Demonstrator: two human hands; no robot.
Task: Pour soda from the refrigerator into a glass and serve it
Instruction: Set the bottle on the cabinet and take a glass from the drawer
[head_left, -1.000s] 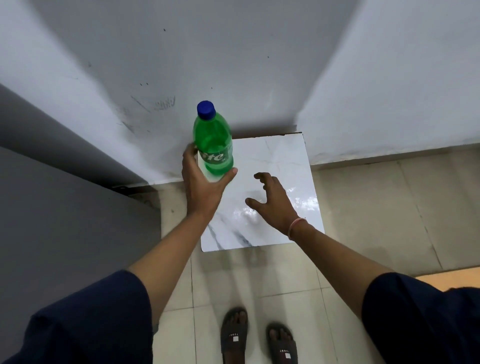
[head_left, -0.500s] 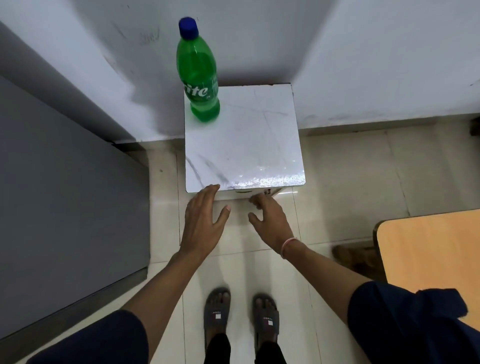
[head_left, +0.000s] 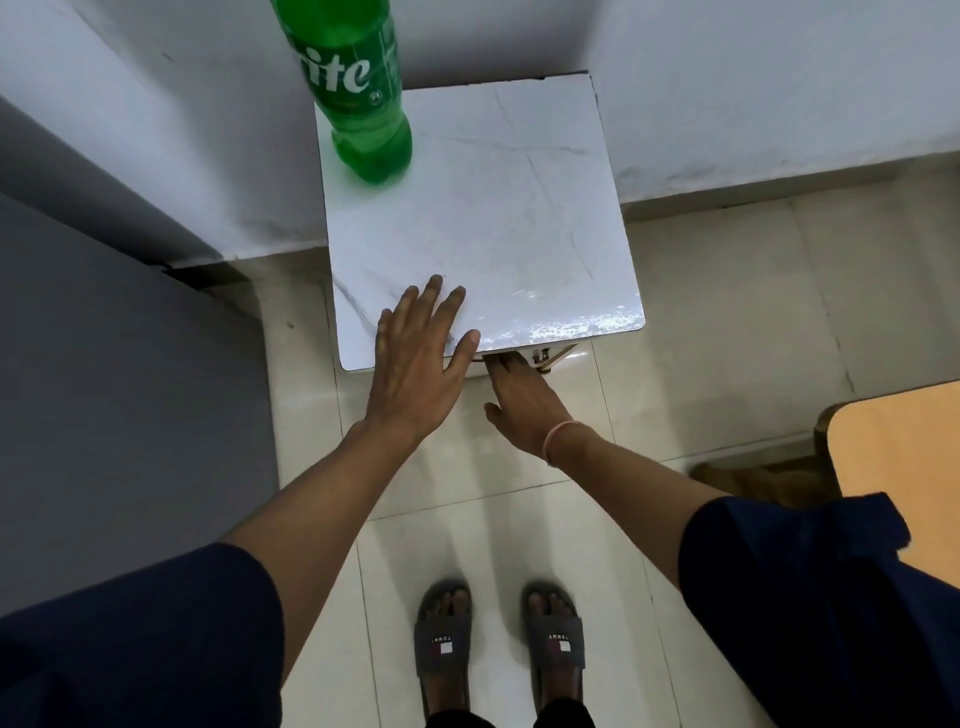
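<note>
A green soda bottle (head_left: 358, 93) stands upright at the far left corner of a small white marble-topped table (head_left: 519, 218); its cap is cut off by the top of the view. My left hand (head_left: 415, 364) lies flat, fingers spread, on the table's near left edge, holding nothing. My right hand (head_left: 519, 405) is below the near edge with its fingertips hidden under the tabletop, so its grip is unclear. No glass is in view.
A grey refrigerator side (head_left: 119, 415) fills the left. White walls (head_left: 753, 78) close the corner behind the table. A wooden tabletop (head_left: 904, 457) juts in at the right. My feet in slippers (head_left: 498, 644) stand on pale floor tiles.
My left hand has let go of the bottle, drawn back and now rests on the table's near edge. My right hand has moved under that edge. The view has tilted down.
</note>
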